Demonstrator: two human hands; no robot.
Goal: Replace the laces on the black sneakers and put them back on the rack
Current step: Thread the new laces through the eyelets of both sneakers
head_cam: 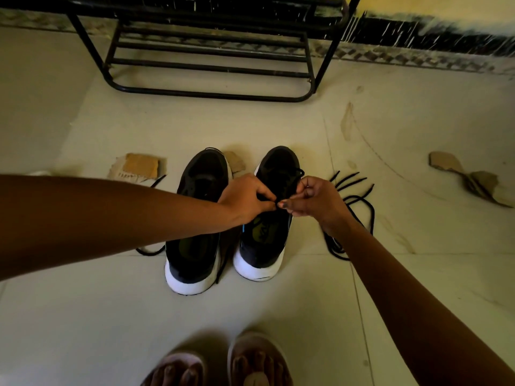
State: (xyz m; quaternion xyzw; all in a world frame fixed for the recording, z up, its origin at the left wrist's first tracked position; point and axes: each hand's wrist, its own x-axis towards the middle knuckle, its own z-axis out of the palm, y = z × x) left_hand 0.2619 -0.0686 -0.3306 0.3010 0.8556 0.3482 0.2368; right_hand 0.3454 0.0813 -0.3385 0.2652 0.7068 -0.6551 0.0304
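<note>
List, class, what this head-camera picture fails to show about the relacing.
Head view: which eyelet the thin black lace enters; left hand and right hand, pinching it, cover the tongue of that black white-soled sneaker.
Head view: black metal rack, upper shelves cut off by top edge.
Head view: second black sneaker, middle behind the left forearm.

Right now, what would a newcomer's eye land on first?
The left hand and right hand, centre frame, pinching a black lace over the sneaker on the right of the pair; the other sneaker stands beside it. Loose black laces lie on the floor further right, and the black rack stands beyond.
</note>
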